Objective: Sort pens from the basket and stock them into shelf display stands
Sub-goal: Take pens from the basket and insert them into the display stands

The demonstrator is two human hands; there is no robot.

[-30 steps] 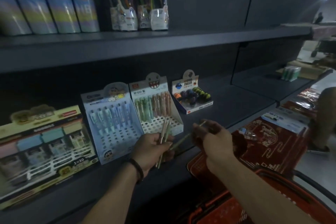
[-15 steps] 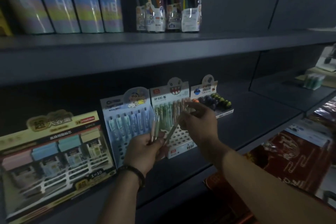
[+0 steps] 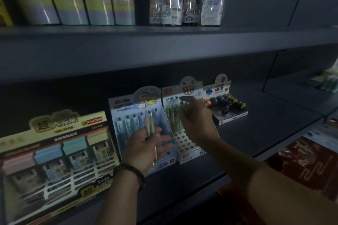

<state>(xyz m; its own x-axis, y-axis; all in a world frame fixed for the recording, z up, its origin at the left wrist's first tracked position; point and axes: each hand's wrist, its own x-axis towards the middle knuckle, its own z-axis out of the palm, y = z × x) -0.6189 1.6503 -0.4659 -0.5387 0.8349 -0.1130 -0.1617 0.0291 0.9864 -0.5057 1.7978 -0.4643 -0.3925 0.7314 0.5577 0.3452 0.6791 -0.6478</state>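
Pens: two, pinched in your left hand, long axes upright, tips near vertical. Your right hand hangs over the monster stand, fingers loosely curled; can't tell if it holds anything. That stand's empty holes sit just right of your left hand, below your right. Left hand is nearer the blue stand.

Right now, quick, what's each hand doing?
Left hand: holds two slim pastel pens, one pink, one green.
Right hand: at the white monster-face pen stand; whether it holds anything cannot be told.
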